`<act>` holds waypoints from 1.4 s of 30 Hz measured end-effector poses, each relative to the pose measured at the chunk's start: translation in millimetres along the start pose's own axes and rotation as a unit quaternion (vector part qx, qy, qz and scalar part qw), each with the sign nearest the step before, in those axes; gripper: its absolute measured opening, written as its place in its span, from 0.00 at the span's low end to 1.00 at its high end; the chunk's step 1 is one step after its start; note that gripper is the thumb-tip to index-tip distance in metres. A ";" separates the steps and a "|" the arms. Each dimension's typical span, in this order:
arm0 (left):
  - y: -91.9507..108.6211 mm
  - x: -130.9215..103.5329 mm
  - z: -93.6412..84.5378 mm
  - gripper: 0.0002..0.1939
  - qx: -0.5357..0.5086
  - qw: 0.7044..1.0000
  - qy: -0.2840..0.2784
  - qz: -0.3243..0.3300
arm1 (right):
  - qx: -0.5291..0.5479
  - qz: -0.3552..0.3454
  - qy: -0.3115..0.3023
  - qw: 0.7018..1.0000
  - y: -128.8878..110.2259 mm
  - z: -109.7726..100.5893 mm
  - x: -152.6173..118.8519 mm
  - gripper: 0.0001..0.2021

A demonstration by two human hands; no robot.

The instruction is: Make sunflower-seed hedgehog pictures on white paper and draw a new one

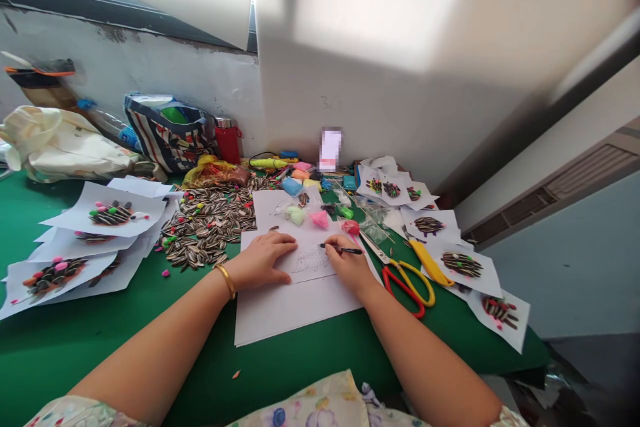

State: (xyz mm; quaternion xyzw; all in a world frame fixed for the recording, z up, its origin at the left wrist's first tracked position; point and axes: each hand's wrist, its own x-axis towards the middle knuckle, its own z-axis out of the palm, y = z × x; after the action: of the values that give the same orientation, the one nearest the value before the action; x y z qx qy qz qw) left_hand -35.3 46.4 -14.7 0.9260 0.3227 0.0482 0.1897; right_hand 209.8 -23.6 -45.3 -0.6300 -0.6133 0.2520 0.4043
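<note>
White paper sheets (pixel 295 307) lie on the green table, with a small black line drawing (pixel 311 263) of a scaly animal on the upper one. My left hand (pixel 263 260) rests flat on the paper at the drawing's left, fingers spread, holding nothing; a gold bangle circles that wrist. At the drawing's right, my right hand (pixel 346 265) grips a black pen (pixel 345 249), its tip at the drawing's upper right edge. Just beyond the hands are lumps of green clay (pixel 296 215), pink clay (pixel 320 219) and red clay (pixel 350 227).
Sunflower seeds (pixel 210 220) are heaped left of the paper. Seed-decorated cards lie at the left (pixel 105 213) and right (pixel 465 267). Scissors (pixel 407 280) and a yellow cutter (pixel 431 262) sit by my right hand. Bags (pixel 167 133) and a red bottle (pixel 229 141) stand behind.
</note>
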 end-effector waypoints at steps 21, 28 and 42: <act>0.3 -0.6 -0.5 0.38 -0.001 1.000 -0.002 -0.003 | 0.016 0.020 0.006 1.000 -2.7 -2.5 -1.7 0.08; -1.7 0.1 1.3 0.38 -0.007 1.000 0.005 0.004 | 0.016 0.031 0.015 0.999 -2.7 -3.1 -3.1 0.08; 0.2 -0.6 -0.5 0.38 -0.007 1.000 0.001 0.000 | 0.013 0.032 0.024 0.999 -3.9 -5.0 -4.3 0.07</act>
State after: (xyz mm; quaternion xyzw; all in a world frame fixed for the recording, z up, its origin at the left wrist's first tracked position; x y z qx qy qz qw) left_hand -35.8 46.0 -14.1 0.9247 0.3224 0.0513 0.1956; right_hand 211.1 -29.1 -40.1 -0.6499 -0.5797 0.2576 0.4187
